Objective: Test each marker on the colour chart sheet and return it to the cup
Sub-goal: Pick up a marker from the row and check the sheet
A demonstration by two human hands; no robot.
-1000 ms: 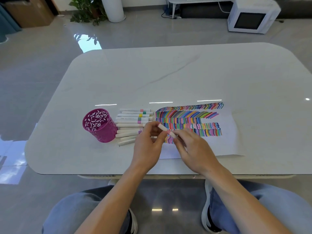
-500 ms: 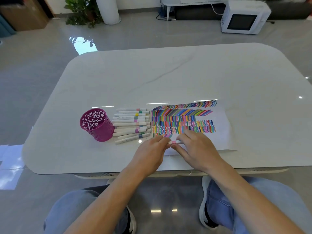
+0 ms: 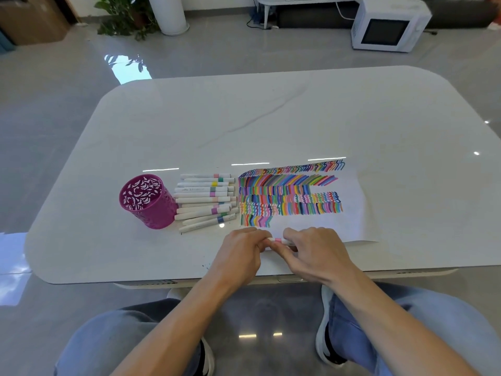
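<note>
Evidently the marker (image 3: 278, 241) is held level, low over the near edge of the colour chart sheet (image 3: 349, 196), so that its ends can be pulled apart or pressed together. The left hand (image 3: 238, 256) and right hand (image 3: 315, 253) each close their grip round one end, leaving only its pink band showing. The cup (image 3: 147, 200) stands well to the left on the bench (image 3: 298, 118), with the other markers (image 3: 206, 199) lying between it and the sheet.

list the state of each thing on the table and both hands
cup: upright, no markers visible inside
loose markers: lying flat beside cup
held marker: horizontal, gripped at both ends
colour chart sheet: flat, partly filled
left hand: closed on marker
right hand: closed on marker
</note>
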